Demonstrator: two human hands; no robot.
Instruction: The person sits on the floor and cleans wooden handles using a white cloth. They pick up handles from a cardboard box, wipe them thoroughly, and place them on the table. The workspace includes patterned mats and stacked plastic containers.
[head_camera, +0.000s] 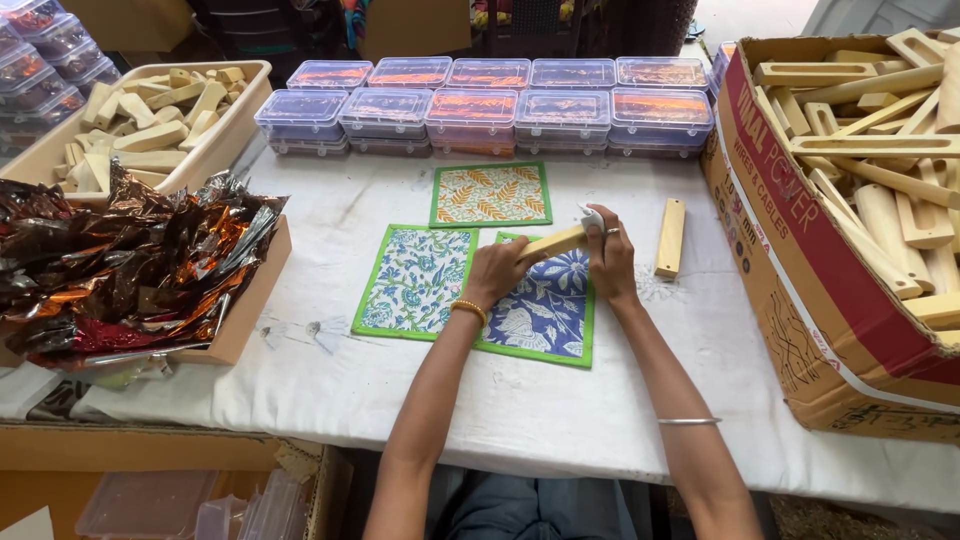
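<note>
Left hand (497, 268) grips wooden block (555, 242); right hand (608, 252) pinches white piece (590, 217) at its end, above blue mat (545, 312).

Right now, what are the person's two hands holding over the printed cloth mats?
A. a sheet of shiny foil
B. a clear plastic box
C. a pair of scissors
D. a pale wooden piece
D: the left hand and the right hand grip a pale wooden piece between them, above the blue floral mat; the clear plastic boxes sit untouched at the table's far edge.
</note>
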